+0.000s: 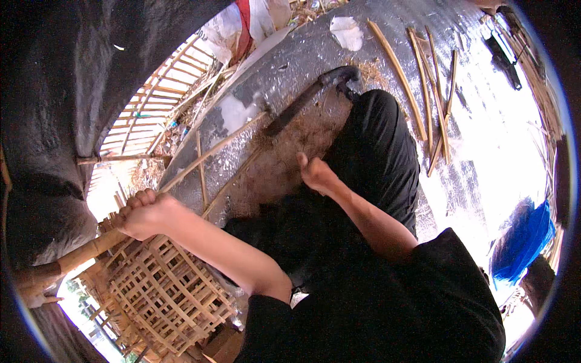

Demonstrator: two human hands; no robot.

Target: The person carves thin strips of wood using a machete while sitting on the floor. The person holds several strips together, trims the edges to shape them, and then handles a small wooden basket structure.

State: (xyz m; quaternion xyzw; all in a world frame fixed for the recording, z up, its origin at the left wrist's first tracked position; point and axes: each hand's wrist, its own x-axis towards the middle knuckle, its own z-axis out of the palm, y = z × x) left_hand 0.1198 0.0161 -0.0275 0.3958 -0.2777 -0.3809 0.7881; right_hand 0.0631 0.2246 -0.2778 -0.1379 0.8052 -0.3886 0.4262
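Observation:
My left hand point(144, 216) is closed in a fist at the left, level with the near end of a long, pale bamboo strip point(212, 150) that runs up and right from it. The fingers seem wrapped round that strip. Over my lap, my right hand point(319, 175) has its fingers curled and the thumb pointing up; whatever they may hold is hidden. Beyond both hands lies a machete point(296, 107) with a dark blade and black handle, beside my bent knee. A thinner strip point(233, 180) slants between the hands.
Several bamboo strips point(423, 85) lie on the shiny grey sheet point(478, 121) to the right. An openwork bamboo basket point(166, 290) and a thick bamboo pole point(91, 251) are at the lower left. A slatted bamboo rack point(160, 91) stands beyond. Blue plastic point(523, 242) lies far right.

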